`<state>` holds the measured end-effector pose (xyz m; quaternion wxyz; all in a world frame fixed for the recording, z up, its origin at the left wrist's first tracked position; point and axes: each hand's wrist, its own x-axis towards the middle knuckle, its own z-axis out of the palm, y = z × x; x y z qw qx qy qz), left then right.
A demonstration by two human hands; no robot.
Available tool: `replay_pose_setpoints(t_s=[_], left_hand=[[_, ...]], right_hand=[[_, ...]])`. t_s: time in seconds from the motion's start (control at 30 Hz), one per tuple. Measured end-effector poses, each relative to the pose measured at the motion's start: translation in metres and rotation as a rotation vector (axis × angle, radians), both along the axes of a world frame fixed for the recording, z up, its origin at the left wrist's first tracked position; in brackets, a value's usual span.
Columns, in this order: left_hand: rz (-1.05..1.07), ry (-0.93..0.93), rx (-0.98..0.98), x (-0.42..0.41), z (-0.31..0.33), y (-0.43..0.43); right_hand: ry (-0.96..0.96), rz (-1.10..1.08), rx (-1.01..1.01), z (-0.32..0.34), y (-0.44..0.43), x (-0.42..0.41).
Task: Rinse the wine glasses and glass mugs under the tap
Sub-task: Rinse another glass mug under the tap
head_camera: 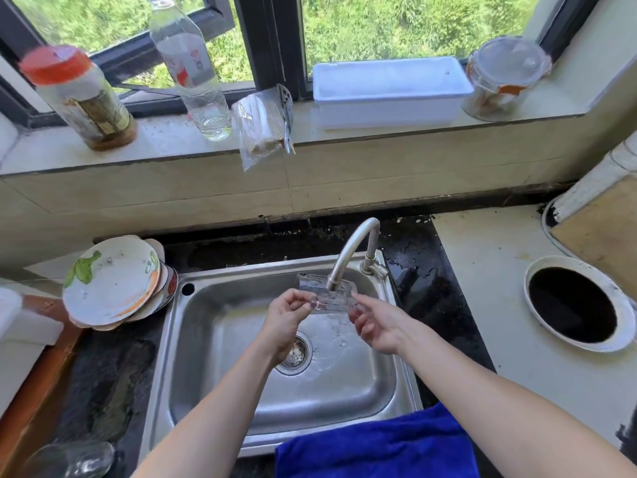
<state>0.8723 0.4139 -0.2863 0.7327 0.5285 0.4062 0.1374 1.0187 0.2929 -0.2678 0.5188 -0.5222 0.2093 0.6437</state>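
Note:
A clear glass mug (327,294) lies tilted on its side under the spout of the steel tap (356,250), over the steel sink (220,305). Water runs off it and splashes near the drain (297,353). My left hand (286,320) pinches the mug's left end. My right hand (375,324) holds the mug's right end with fingers curled beneath it. Another clear glass (74,460) lies at the bottom left on the dark counter, partly cut off by the frame edge.
Stacked plates (113,282) lean left of the sink. A blue towel (375,446) hangs over the sink's front edge. A round hole (574,303) opens in the right counter. On the windowsill stand a red-capped jar (81,98), a plastic bottle (193,70), a white tray (389,91) and a lidded container (503,77).

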Motion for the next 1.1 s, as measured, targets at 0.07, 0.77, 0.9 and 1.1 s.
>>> replay_pose_setpoints(t_s=[0.07, 0.77, 0.9, 1.1], left_hand=[[-0.006, 0.005, 0.022, -0.003, 0.003, -0.001], [-0.543, 0.511, 0.326, -0.042, -0.009, 0.038], [-0.665, 0.494, 0.450, -0.039, -0.004, 0.017], [-0.914, 0.394, 0.727, -0.018, 0.015, -0.042]], right_hand=[[0.015, 0.072, 0.000, 0.001, 0.004, 0.000], [-1.274, 0.667, -0.301, 0.009, -0.023, -0.091], [-1.311, 0.547, -0.394, 0.010, -0.057, -0.117], [-1.347, 0.202, -0.460, 0.031, -0.137, -0.156]])
